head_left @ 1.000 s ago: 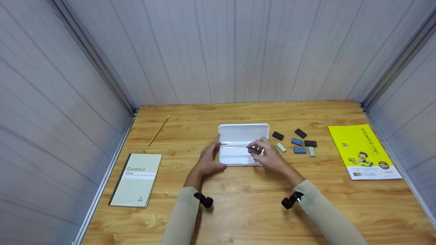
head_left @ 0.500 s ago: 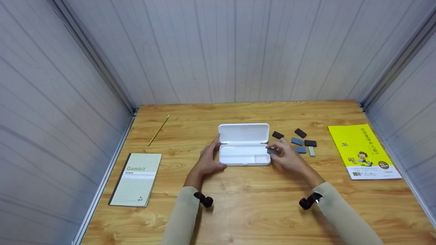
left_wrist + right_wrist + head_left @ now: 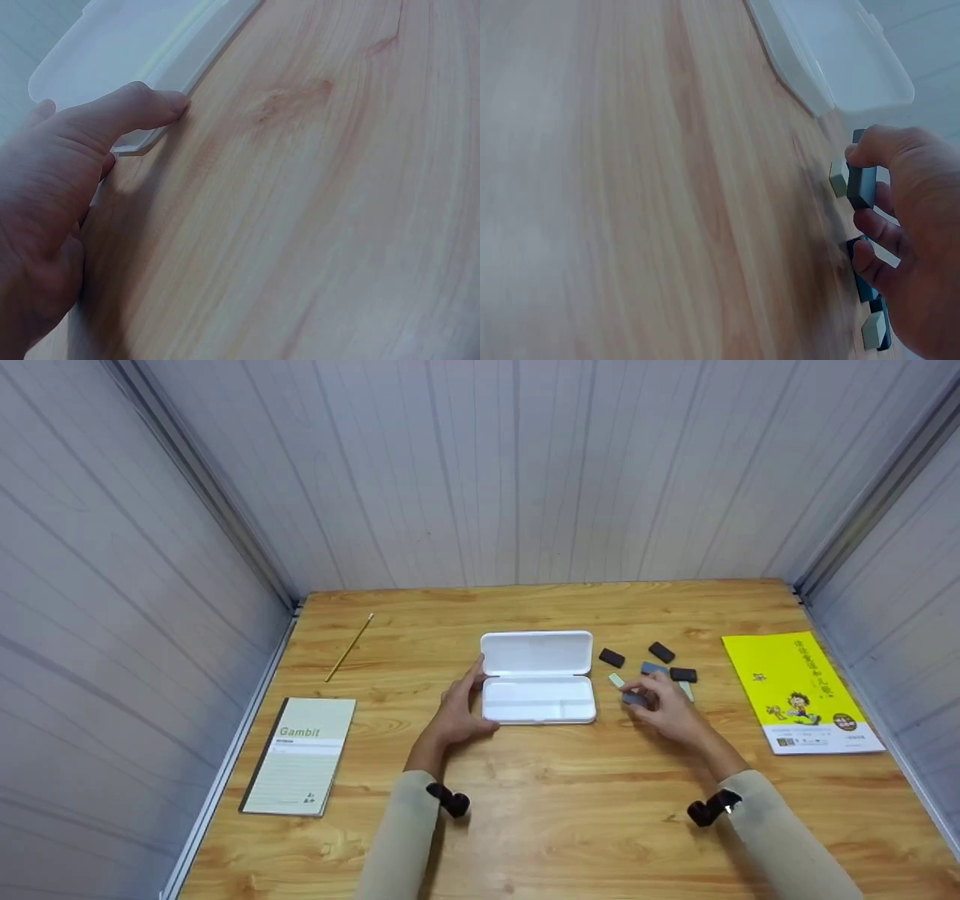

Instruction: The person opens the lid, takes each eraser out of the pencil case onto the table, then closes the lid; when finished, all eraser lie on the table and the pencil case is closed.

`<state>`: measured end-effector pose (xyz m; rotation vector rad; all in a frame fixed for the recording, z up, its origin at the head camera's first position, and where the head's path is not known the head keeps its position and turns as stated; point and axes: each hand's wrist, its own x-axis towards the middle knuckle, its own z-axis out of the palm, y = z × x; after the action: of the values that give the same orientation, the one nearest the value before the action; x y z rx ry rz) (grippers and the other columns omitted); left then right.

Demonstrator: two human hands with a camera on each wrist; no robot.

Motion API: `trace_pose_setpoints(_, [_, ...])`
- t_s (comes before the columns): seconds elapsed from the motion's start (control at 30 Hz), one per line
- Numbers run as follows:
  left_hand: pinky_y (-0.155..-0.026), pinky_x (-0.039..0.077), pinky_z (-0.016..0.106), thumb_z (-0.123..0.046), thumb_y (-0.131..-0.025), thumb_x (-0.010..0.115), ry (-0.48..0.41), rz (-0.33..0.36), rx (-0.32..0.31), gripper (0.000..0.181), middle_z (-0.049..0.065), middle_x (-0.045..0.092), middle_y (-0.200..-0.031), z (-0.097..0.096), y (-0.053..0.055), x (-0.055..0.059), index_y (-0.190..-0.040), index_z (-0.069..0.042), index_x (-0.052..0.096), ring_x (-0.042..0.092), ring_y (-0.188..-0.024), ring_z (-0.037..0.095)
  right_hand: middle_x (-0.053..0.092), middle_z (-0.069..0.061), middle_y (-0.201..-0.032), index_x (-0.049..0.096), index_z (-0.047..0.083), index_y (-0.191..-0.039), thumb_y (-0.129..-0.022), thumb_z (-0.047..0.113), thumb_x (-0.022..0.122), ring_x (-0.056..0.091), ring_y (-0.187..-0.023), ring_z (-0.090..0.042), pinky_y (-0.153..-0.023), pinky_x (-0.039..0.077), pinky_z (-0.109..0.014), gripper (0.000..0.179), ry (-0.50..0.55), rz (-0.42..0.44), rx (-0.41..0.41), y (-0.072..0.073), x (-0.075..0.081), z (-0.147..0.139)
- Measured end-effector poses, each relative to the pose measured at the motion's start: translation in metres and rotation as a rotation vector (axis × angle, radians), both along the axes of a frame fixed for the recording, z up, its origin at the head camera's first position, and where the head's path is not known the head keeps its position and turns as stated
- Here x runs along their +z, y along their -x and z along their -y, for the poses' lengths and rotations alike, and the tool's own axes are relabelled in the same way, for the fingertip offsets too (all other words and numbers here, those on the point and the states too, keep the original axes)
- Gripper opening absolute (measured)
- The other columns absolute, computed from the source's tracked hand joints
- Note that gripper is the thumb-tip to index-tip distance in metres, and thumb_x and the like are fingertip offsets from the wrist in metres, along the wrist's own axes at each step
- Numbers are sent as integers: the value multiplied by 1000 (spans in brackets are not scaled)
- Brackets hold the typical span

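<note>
A white pencil case [image 3: 538,690] lies on the wooden table with its lid raised, and a divided tray shows inside. My left hand [image 3: 456,711] holds the case's left end, thumb at the front edge and fingers at the left side. In the left wrist view, that thumb presses the case's [image 3: 172,75] edge. To the right of the case, my right hand [image 3: 667,709] pinches a dark blue-grey eraser [image 3: 634,699] between thumb and fingers. The right wrist view shows this eraser [image 3: 862,186] standing clear of the fingertips, near a pale green eraser [image 3: 839,178].
Around the right hand lie several erasers: black ones [image 3: 612,658], a blue one [image 3: 654,668] and pale green ones [image 3: 616,680]. A yellow book [image 3: 795,690] is at the right. A notebook [image 3: 300,757] and a pencil [image 3: 349,648] lie at the left.
My right hand has moved right from over the pencil case to beside the loose erasers, carrying the dark eraser along. The left hand has stayed on the case.
</note>
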<state>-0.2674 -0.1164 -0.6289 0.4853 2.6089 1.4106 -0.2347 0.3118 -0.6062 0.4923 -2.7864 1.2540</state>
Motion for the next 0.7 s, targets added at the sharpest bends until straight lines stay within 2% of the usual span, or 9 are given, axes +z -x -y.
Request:
trace_pose_setpoints(0.17, [-131,23,67,-21,-76,100,-7,-30,2,132,12,64,-163,0,-1,-1,-182,-20,21,50,-150,36,58,-17,-112,78,4,-128,-99,-2,78,51,-94,-17,-81,43,-23,29,-15,16,7,-2,-2,-5])
trace_pose_setpoints(0.43, [-136,17,64,-19,-79,99,-6,28,2,132,10,59,-168,0,0,2,-183,-23,17,45,-158,34,59,-18,-116,79,6,-127,-100,-3,77,53,-98,-19,-84,43,-24,29,-1,24,-2,-4,-3,-3])
trace_pose_setpoints(0.6, [-133,20,64,-18,-77,100,-14,28,2,133,10,62,-166,-1,1,1,-183,-21,18,47,-156,35,60,-17,-112,79,5,-126,-99,-3,78,51,-96,-17,-83,42,-24,29,8,6,3,-5,-3,-4])
trace_pose_setpoints(0.7, [-132,22,64,-18,-77,100,-15,26,1,133,10,63,-165,-1,1,0,-183,-20,19,48,-156,35,59,-16,-112,79,4,-127,-100,-2,78,49,-95,-16,-83,41,-24,28,15,30,7,-4,-1,-6])
